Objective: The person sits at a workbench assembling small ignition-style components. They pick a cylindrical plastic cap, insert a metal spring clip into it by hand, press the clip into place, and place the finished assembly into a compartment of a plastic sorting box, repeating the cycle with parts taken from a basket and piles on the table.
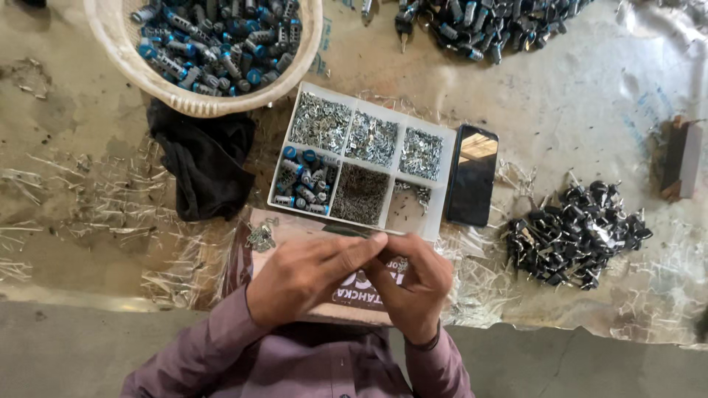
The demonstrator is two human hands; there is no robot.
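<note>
a worn, scrap-strewn plastic-covered worktable [590,110] lay below. the left hand [306,273] and right hand [413,284] met, fingers pinched narrow on a small part, hidden from view, just before the white compartmented plastic tray [435,214] of metal fittings; a black phone [472,175] lay beside the tray.

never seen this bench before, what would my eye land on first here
Probably the white plastic compartment tray at centre, its sections filled with small silvery metal parts and blue-tipped cylinders. Just below it, the left hand and right hand meet, fingertips pinched together over a brown cardboard box. A round cream basket of blue-grey cylinders sits top left.
</note>
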